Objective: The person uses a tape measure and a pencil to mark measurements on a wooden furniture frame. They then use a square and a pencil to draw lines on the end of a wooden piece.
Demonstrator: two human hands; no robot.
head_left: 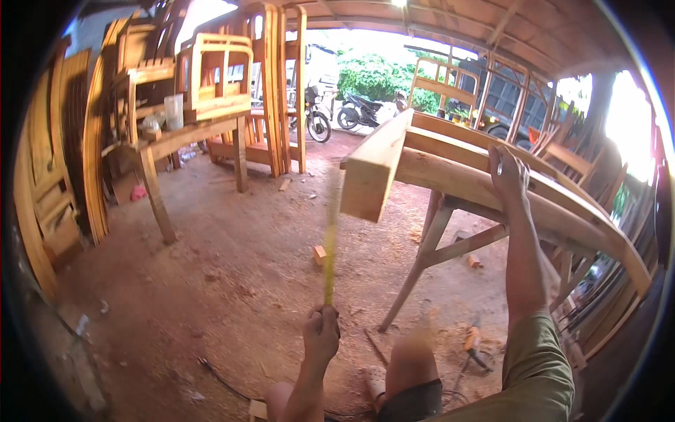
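Note:
My left hand point(322, 334) is closed round the lower end of a yellow tape measure point(330, 260). Its strip runs upward, slightly blurred, to the near left corner of a wide board point(369, 184) at the end of a wooden frame point(457, 146). Whether the strip touches that corner I cannot tell. With my right arm stretched out, my right hand point(511, 172) has its fingers curled over the near rail of the frame. A small pale spot shows at those fingers, too small to name. The frame lies on a wooden trestle point(439, 228).
An orange power tool point(473, 337) lies on the shaving-strewn floor by my knee, with cables nearby. Wood offcuts point(320, 254) are scattered about. At left stand a wooden table point(193, 137) and stacked door panels point(53, 183). Motorcycles point(362, 112) are parked at the back.

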